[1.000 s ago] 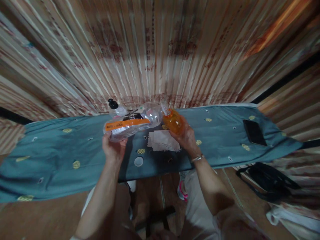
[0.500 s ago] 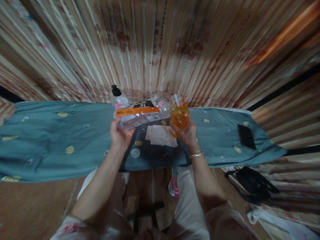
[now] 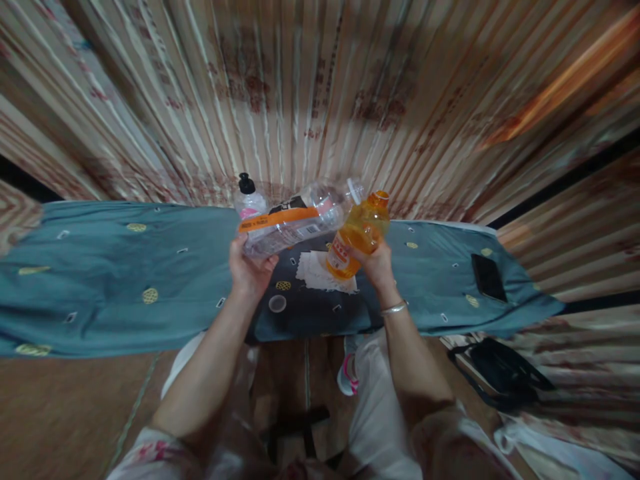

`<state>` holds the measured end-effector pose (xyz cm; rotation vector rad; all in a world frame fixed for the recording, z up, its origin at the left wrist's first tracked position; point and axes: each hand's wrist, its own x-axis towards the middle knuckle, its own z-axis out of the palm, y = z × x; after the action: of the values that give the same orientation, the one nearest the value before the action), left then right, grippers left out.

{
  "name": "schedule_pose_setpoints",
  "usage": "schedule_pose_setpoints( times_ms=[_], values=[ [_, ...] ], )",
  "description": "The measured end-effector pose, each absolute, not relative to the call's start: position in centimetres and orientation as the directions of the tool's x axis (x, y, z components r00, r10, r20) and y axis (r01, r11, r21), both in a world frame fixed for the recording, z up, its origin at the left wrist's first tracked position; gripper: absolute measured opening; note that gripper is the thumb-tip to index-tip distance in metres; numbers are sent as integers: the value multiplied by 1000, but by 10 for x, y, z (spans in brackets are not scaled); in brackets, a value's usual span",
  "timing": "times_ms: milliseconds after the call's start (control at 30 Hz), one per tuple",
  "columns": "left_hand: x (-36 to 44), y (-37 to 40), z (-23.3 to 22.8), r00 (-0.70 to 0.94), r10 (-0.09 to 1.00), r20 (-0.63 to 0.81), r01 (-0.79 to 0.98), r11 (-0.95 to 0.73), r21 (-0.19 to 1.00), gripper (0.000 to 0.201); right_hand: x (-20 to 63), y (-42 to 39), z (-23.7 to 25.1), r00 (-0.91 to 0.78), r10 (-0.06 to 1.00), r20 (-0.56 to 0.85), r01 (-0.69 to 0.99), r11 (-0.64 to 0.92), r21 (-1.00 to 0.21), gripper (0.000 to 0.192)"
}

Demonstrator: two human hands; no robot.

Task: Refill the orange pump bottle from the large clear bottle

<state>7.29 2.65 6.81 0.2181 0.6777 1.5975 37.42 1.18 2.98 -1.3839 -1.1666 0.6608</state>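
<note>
My left hand [image 3: 251,270] grips the base of a large clear plastic bottle [image 3: 285,233] with an orange and black label. That bottle lies nearly level, its open neck pointing right and slightly up. Wrapped round a smaller bottle of orange liquid [image 3: 357,230] is my right hand [image 3: 375,260]; this bottle tilts with its top to the right. The clear bottle's mouth is close beside the orange bottle's upper part; I cannot tell whether they touch. Under the bottles, a white cloth or paper [image 3: 320,270] with a jagged edge lies on the table.
Behind the clear bottle stands a pump bottle [image 3: 247,193] with a black top. A small round clear cap [image 3: 277,304] lies near the front edge of the cloth-covered table [image 3: 115,267]. A black phone [image 3: 489,277] is at the right, and a black bag [image 3: 505,370] sits below.
The orange bottle has swung from facing the clear bottle's mouth to leaning right, its neck now in sight. Both bottles appear slightly further right in view.
</note>
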Motion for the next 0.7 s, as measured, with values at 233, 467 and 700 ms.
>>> schedule_pose_setpoints(
  times_ms=[233, 467, 700],
  values=[
    [68, 26, 74, -184, 954, -235, -849, -34, 527, 19, 371, 14, 29, 349, 905, 244, 272, 151, -950, 83],
    [61, 23, 74, -208, 953, -219, -828, -52, 559, 23, 363, 16, 24, 351, 904, 244, 277, 149, -949, 87],
    [49, 18, 76, -174, 964, -202, -817, -27, 575, 33, 361, 17, 17, 364, 900, 241, 353, 106, -929, 82]
  ],
)
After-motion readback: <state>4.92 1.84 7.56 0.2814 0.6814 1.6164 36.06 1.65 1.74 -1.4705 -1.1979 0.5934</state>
